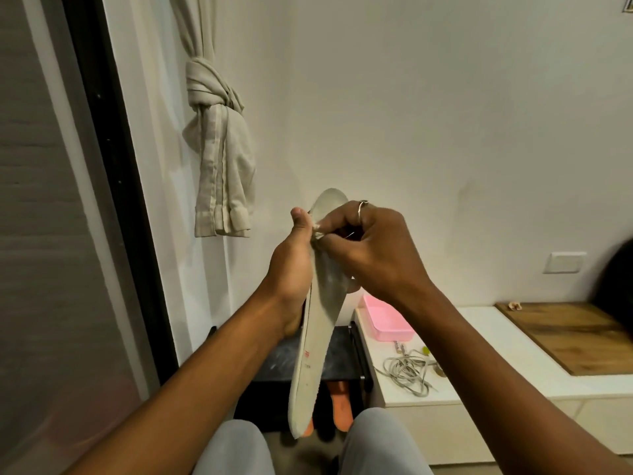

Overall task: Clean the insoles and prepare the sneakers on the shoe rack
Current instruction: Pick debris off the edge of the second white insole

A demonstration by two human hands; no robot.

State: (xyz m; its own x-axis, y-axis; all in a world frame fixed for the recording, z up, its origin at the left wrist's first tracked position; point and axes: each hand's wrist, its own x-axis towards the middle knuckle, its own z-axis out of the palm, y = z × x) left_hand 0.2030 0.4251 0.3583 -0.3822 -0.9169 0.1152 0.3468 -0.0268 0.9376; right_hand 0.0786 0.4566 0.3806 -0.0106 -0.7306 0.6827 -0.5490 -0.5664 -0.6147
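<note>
Left hand (291, 265) grips pale insole (317, 337) upright mid-scene, above dark shoe rack (274, 365), right hand (370, 248) fingers closed pinching sthg small on its far edge, can't tell what; prob best to brace insole firm & pick gently w/o bending it.

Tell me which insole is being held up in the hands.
The pale grey insole, upright, gripped by the left hand while the right hand pinches something small against it. The orange ones lie low beneath the dark rack, untouched.
</note>
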